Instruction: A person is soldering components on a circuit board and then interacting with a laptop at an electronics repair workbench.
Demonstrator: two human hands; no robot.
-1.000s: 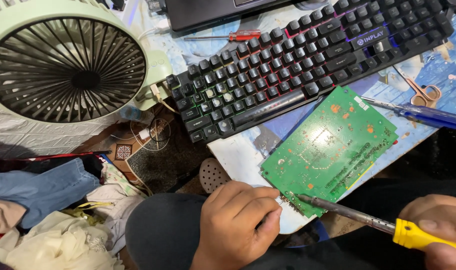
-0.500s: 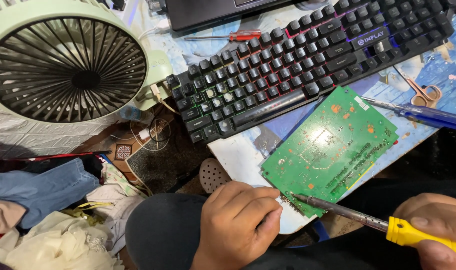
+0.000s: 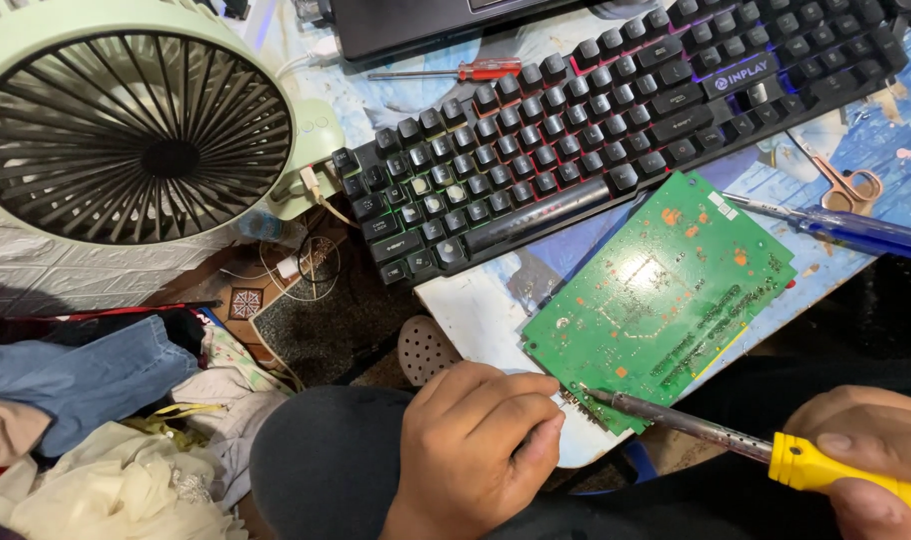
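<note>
The soldering iron (image 3: 736,440) lies with its long axis running from lower right to upper left: yellow handle low at the right, dark metal shaft rising leftward, and the tip pointing at the near edge of the green circuit board (image 3: 666,290), where it appears to touch a row of small contacts. The right hand (image 3: 866,450) is wrapped around that yellow handle, thumb on top. Just left of the tip, the left hand (image 3: 486,440) is curled into a loose fist, its fingertips pressed at the board's near corner; whether it pinches solder wire or only steadies the board cannot be told.

By the look of it, the step in hand is soldering or reworking a joint along that edge. The next move would call for a steady tip on one contact only, since its neighbours sit close together.

The board rests tilted on the worktop (image 3: 476,310), its far side beyond both hands. Past it lies a black keyboard (image 3: 596,120), a blue-handled screwdriver (image 3: 856,228) beyond the right hand, scissors (image 3: 851,185) and a red-handled screwdriver (image 3: 456,72) farther off. A pale green fan (image 3: 126,130) stands far left of the left hand, with heaped clothes (image 3: 96,440) below it.
</note>
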